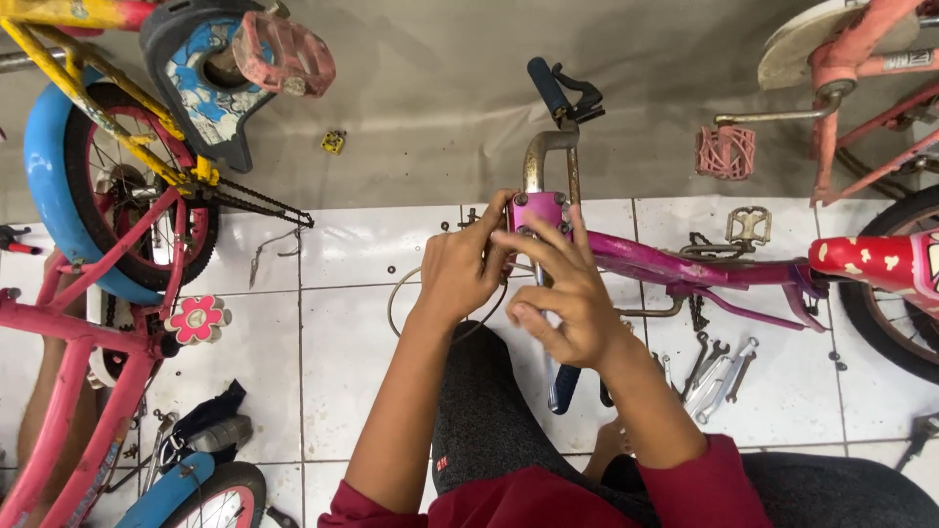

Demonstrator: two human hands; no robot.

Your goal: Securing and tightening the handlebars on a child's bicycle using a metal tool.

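nearest, red sleeves and dark trousers, one knee raised under the arms. left hand (458, 276) curled around the left side of the pink stem clamp (537, 211), fingers (486, 223) wrapped on its edge, grasping it. right hand (562, 293) laid over the clamp from the right, fingertips pressed on its face and bolts, gripping rather than released. clamp thus caught between both hands, just above the knee, on the magenta frame (665, 266) lying across the white tile floor (342, 342).

probably stiff painted metal, fairly heavy with frame attached, smooth enough to slip; best held at the clamp block or the bar just beside it, not by the thin cable (399, 298) looping below the left wrist.

right of the forearm, wrenches (719, 367) on the tiles. beyond the hands, chrome handlebar (548, 147) rising to a blue grip (548, 86). farther left, a yellow and pink bike with blue tyre (44, 186); far right, a loose pink pedal (725, 153).
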